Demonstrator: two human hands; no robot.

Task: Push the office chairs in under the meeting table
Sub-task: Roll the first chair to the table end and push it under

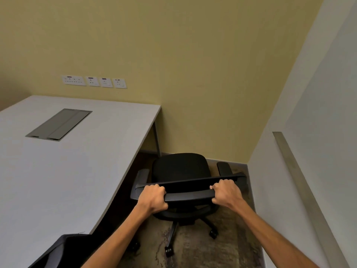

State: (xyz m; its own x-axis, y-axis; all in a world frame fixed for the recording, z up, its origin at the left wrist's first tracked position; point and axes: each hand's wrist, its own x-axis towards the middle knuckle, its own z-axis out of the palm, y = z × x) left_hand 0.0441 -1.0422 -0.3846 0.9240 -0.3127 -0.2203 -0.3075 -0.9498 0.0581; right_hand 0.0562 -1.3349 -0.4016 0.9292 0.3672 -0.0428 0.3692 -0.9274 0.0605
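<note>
A black office chair (180,168) on castors stands on the carpet beside the right edge of the grey meeting table (81,161), facing the far yellow wall. Its seat is outside the tabletop; the left armrest sits close to the table edge. My left hand (153,198) grips the left end of the backrest's top bar. My right hand (226,193) grips the right end of the same bar. A second black chair's back (63,250) shows at the bottom left, against the table's near edge.
A white wall (309,151) with a metal strip runs close along the chair's right side. The yellow wall (193,74) with sockets closes the far end. A table leg (157,140) stands at the far corner. A cable hatch (59,123) is set in the tabletop.
</note>
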